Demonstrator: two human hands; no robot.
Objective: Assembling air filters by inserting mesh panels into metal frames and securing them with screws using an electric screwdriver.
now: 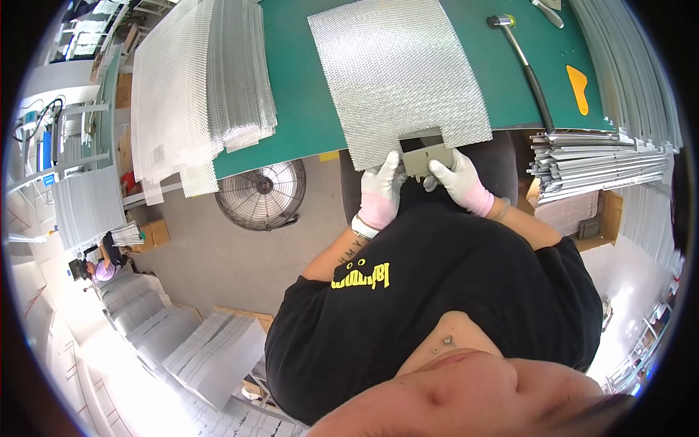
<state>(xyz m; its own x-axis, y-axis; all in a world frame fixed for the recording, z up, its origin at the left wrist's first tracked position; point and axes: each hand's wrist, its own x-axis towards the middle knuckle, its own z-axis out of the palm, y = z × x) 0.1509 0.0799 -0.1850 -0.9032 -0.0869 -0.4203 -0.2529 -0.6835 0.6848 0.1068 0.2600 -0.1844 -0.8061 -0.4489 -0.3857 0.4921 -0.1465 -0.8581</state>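
Note:
A silvery mesh sheet (400, 65) lies on the green table, its near edge jutting past the table's front and cut with a rectangular notch. At that notch is a flat grey-green plate (419, 162) with small tabs along its near side. My right hand (464, 183), in a white glove with a pink cuff, is closed on the plate's right part, thumb on top. My left hand (380, 191), gloved alike, is closed at the plate's left end, its thumb beside the mesh corner. The fingers beneath are partly hidden.
A rubber-headed hammer (524, 62) and a yellow scraper (578, 89) lie on the green table (306, 80). Stacked mesh sheets (237, 80) overhang its left front; metal strips (597, 164) pile at right. A round fan (263, 188) stands on the floor. Another person (105, 266) is far left.

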